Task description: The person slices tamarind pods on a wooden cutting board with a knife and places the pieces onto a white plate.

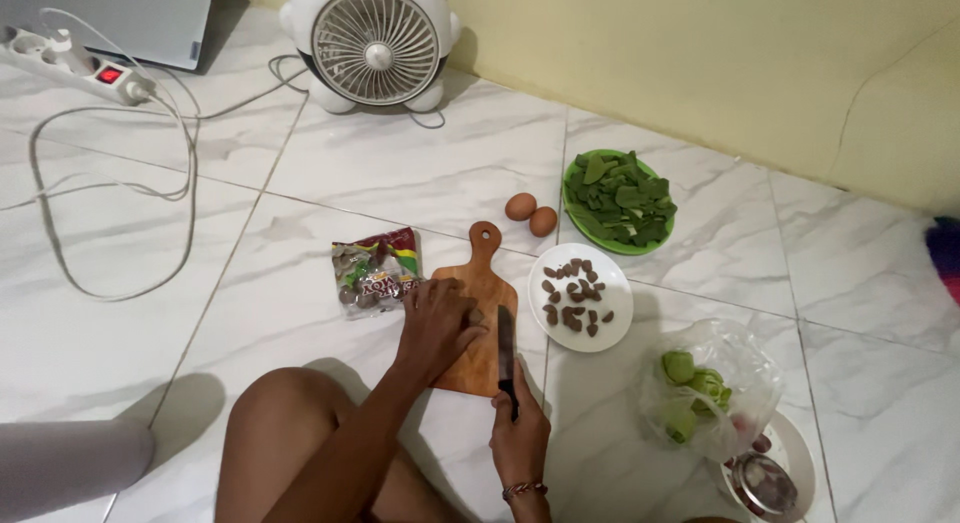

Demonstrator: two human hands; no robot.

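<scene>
White marble-patterned floor tiles carry one wooden cutting board (480,318) with a handle. The left hand (437,323) lies on the board, fingers curled over a small piece hidden beneath them; it is probably soft, light and best pinned from above. The right hand (519,435) is clenched on one knife (505,355), stiff and sharp, held by its dark handle. Beside the board: two eggs (531,214), fragile; one white plate (614,323) of brown pieces; one green bowl (575,228) of leaves.
</scene>
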